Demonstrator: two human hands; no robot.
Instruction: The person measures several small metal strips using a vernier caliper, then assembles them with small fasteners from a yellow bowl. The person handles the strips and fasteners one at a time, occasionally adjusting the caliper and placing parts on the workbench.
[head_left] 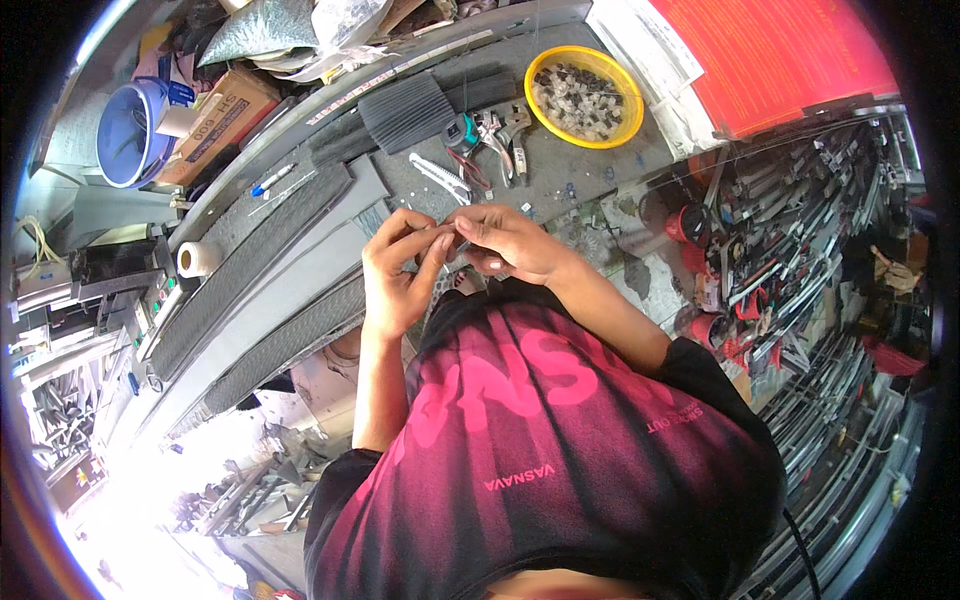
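My left hand point(398, 268) and my right hand point(512, 243) meet in front of my chest at the bench edge, fingertips pinched together. Whatever small piece they hold between them is too covered by the fingers to name; a thin pale bit shows below the right fingers. Just beyond the hands, a utility knife point(440, 178) with a pale handle lies on the grey bench point(560, 180). Pliers point(515, 140) and other hand tools lie behind it. A round yellow basket point(636, 118) at the back holds many small black and whitish pieces.
Dark pleated mesh point(405, 112) lies left of the tools. Long grey strips point(270, 260) run toward the lower left, near a blue-and-white pen point(272, 181) and a white roll point(198, 259). A blue bucket point(128, 140) and a carton point(225, 122) stand far left; metal profiles point(790, 240) crowd the right.
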